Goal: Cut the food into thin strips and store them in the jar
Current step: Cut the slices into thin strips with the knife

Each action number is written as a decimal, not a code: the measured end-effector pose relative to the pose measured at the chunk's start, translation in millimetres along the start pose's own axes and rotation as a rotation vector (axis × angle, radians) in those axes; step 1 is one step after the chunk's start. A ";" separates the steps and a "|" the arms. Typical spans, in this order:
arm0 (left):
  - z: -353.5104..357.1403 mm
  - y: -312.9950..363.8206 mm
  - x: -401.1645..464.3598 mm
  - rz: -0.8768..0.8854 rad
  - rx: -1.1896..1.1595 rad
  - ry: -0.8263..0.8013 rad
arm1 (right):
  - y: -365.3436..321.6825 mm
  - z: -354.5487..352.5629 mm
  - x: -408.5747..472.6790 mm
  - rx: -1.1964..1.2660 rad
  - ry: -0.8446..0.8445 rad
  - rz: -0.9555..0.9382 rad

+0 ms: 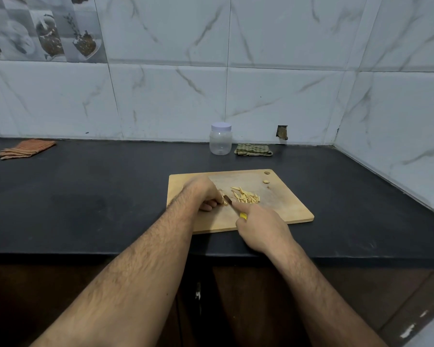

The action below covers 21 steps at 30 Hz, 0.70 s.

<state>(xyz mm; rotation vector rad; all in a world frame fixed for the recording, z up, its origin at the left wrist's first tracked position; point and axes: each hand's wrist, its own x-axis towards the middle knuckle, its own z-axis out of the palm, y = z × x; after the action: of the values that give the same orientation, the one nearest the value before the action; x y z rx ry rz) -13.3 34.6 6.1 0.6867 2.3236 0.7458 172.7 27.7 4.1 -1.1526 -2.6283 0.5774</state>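
On the pale wooden cutting board [281, 211], the right hand [259, 230] grips a yellow-handled knife [236, 207], blade angled far-left toward the uncut pale food piece [225, 202] pinched under the left hand's [203, 194] curled fingers, cut strips [246, 196] lying just right.

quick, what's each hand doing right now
Left hand: fingers curled, pinning a small piece of food to the cutting board.
Right hand: gripping the yellow-handled knife, forefinger laid along it.
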 end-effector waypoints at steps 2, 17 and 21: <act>-0.5 0.7 -0.3 -0.005 0.008 -0.002 | 0.3 0.3 2.6 -0.013 -0.017 0.001; 0.3 -0.1 -3.3 -0.011 0.008 0.008 | 2.7 -3.8 5.8 -0.092 -0.041 -0.049; 1.2 -1.0 -2.7 -0.013 0.006 0.012 | 2.5 -8.1 7.7 -0.150 -0.062 -0.049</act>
<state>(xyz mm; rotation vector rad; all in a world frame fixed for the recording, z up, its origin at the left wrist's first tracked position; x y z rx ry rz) -10.9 32.6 5.7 0.6700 2.3403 0.7397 171.9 37.1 10.6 -1.1248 -2.7858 0.4191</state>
